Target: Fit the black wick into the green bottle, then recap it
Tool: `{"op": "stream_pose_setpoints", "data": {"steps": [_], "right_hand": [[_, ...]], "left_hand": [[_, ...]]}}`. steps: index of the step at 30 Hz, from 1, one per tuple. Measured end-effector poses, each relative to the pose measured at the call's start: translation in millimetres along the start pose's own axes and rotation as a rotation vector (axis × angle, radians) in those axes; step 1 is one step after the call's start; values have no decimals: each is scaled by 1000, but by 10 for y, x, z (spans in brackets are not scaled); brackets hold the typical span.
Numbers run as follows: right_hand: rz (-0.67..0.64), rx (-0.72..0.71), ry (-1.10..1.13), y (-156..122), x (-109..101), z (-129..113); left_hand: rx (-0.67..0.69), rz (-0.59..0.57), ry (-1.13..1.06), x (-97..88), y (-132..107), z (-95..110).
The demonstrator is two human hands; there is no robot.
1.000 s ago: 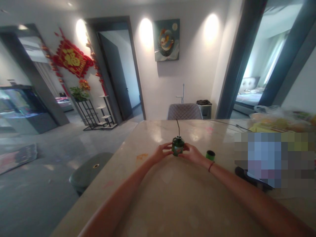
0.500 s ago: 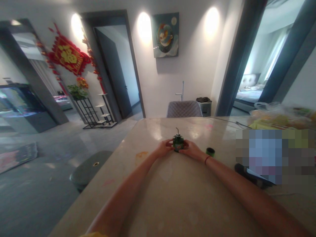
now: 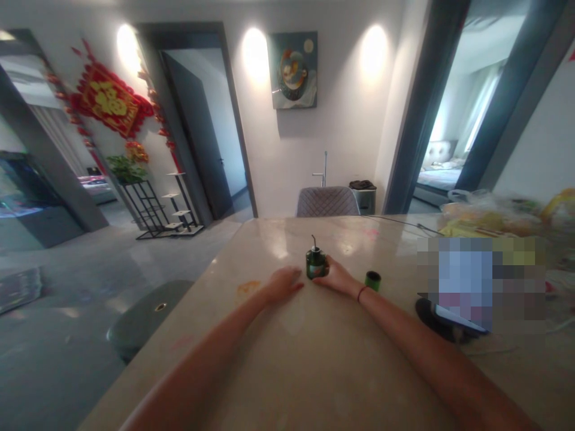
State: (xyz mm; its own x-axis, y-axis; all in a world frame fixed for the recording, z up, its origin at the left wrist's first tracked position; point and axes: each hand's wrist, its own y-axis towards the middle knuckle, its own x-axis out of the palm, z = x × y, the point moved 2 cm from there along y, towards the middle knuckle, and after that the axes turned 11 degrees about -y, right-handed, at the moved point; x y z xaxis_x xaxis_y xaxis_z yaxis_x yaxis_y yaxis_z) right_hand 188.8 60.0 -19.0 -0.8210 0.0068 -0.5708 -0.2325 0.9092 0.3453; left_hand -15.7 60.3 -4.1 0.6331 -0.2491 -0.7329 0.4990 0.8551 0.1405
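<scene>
The green bottle [image 3: 315, 264] stands upright near the middle of the stone table [image 3: 251, 251], with a thin black stick poking out of its top. The right hand [image 3: 336, 278] reaches in from the lower right, and its fingers [image 3: 324, 268] curl together against the bottle. The left hand [image 3: 283, 285] lies flat on the table, fingers together, just beside the bottle and not quite touching it. A small green cap [image 3: 372, 280] sits near the right hand. Lots of open table lies past the bottle, up to the far edge.
</scene>
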Motion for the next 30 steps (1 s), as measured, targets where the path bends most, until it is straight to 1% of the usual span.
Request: {"op": "stream_pose_setpoints", "data": {"steps": [3,7,10,16,20,24,27,30], "right_hand": [[38,20,-47,-20,-14,-40],[75,10,-97,35,12,-30],[113,22,-130,202,47,16],[150,109,-179,678,145,149],[150,149,-140,903,203,251],[116,149,-110,1036,217,302],[85,142,-111,1068,210,289],[67,108,-147,1016,210,238]], "left_hand": [[6,-32,136,33,-141,18],[2,-48,174,66,-213,45],[-3,-67,223,56,-226,95],[-33,-110,340,34,-248,151],[-27,-94,386,40,-247,111],[-17,-89,393,46,-249,94],[0,-77,388,50,-256,97],[10,-53,368,50,-266,106]]}}
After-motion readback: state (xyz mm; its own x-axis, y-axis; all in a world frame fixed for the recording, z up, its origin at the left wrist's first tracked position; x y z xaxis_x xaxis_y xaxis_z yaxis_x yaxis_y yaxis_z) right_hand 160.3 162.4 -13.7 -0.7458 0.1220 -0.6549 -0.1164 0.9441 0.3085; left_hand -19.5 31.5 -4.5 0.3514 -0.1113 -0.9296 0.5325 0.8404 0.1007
